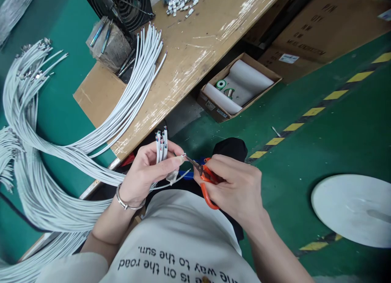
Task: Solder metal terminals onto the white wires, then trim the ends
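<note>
Green floor [293, 152] fills the right half of the frame, crossed by yellow-black hazard tape [295, 127]. The workbench [189, 55] occupies the upper left, brown board over part of its green surface. White cables [55, 193] sweep in a thick loop from the left edge to the centre; a fanned group of ends rests on the board. A printed cardboard carton [330, 26] stands upper right; a white round stool seat [351, 209], lower right. An open cardboard box [210, 108], upper centre-right, contains white sheet and two spools [220, 84]. A black fan [119, 2] stands at the top, beside a wrapped block [110, 51].

Left hand [143, 169], centre: closed round a bunch of cable ends [161, 146], mostly upright, coloured cores visible; thumb and forefinger pinch a tip too small to identify. Right hand [235, 177], just right of centre: fingers wrapped round orange-handled pliers [207, 195], their nose at the left fingertips. Jaw gap cannot be determined. White connectors [180, 2] lie loose at top centre.
</note>
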Demonstrator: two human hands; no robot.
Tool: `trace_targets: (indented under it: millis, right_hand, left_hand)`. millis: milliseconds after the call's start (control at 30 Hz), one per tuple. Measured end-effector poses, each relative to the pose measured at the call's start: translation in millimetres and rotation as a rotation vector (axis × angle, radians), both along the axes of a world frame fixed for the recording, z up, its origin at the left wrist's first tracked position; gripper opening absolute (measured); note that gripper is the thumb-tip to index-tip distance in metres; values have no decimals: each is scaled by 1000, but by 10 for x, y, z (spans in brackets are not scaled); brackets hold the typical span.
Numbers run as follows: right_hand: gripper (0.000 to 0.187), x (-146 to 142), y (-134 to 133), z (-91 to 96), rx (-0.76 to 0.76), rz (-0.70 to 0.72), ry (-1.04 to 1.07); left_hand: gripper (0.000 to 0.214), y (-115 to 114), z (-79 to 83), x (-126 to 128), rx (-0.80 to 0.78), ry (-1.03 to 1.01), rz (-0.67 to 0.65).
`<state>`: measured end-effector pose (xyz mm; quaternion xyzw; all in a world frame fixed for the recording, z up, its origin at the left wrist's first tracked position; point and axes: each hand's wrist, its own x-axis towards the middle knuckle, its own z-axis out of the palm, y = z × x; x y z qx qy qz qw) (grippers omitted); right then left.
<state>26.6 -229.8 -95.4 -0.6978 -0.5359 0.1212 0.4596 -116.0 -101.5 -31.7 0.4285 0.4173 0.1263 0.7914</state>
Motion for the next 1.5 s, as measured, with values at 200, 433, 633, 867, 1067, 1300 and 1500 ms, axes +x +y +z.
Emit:
trace_targets:
  millis: [200,433,633,867,1067,1300,1500]
  right_hand:
    - [42,-12,2,-1,-10,-5,-16]
    - [44,-39,17,-50,37,-80,-120]
    - [41,-218,82,-116,78,-194,28]
    - [39,328,119,-73,355,-620,547]
    - [39,423,-22,-136,135,-699,647]
    - [40,369,-67,-131,74,-672,668]
    - [42,410,-97,-114,59,-664,630]
  left_hand:
    - [14,-8,0,7,9,-1,5]
    - [16,-22,-24,10,41,11,12]
    - [13,-43,12,48,92,9,31]
    - [16,-83,-16,-37,53,76,4]
    - [19,-42,-52,-18,46,75,5]
    - [25,-20,-66,-33,56,99,-23]
    - [19,-15,-88,-58,184,87,-28]
